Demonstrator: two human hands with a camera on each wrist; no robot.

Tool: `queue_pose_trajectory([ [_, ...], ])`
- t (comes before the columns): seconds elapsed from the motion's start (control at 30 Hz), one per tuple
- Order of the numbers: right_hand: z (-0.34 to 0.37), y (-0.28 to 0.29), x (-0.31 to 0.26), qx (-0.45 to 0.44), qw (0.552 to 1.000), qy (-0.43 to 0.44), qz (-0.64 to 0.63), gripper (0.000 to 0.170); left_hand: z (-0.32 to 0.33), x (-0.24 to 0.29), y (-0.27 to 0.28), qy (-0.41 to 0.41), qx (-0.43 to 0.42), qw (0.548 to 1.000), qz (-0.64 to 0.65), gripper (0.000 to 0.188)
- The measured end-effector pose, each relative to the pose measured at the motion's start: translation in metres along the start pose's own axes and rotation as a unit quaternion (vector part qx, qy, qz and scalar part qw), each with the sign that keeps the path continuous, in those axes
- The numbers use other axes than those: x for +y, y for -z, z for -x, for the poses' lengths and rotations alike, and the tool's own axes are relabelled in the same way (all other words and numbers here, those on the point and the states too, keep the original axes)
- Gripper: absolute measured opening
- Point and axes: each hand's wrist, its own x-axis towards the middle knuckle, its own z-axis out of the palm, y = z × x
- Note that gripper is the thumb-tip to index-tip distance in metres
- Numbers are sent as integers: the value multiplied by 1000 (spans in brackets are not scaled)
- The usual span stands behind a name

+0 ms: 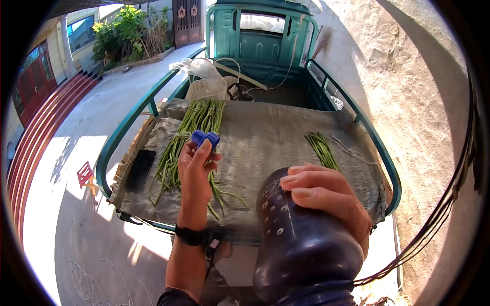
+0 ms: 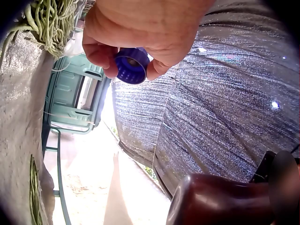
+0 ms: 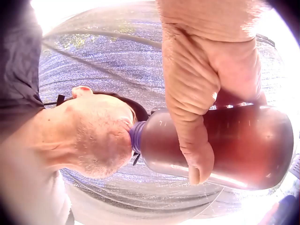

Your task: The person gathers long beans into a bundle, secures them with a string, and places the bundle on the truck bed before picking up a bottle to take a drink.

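Note:
My right hand (image 1: 332, 196) grips a dark, translucent water bottle (image 1: 301, 250) around its body. In the right wrist view the bottle (image 3: 248, 145) lies nearly level across the frame, its ribbed purple neck (image 3: 137, 137) at the person's mouth. Out in front, my left hand (image 1: 193, 171) pinches a blue screw cap (image 1: 205, 138) between thumb and fingers. The left wrist view shows the hollow side of the cap (image 2: 131, 66). Beyond that hand, a big bundle of long green beans (image 1: 201, 115) rests on a grey sheet (image 1: 255, 148).
A smaller bunch of beans (image 1: 322, 151) lies at the right of the sheet, a dark phone-like slab (image 1: 140, 170) at its left. Green rails (image 1: 125, 127) flank the cargo bed. White baskets (image 1: 206, 89) stand behind. A small red stool (image 1: 86, 176) is on the ground at left.

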Motion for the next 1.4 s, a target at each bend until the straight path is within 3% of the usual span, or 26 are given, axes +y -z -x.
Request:
queue_pose_trajectory([
  [1.13,-2,8,2,-1,1000,31,-6,37,1,-2,-1,1,1,1000,5,42],
  [1.4,2,4,-5,26,1000,9,10,34,1,-3,-1,2,-1,1000,2,35],
])
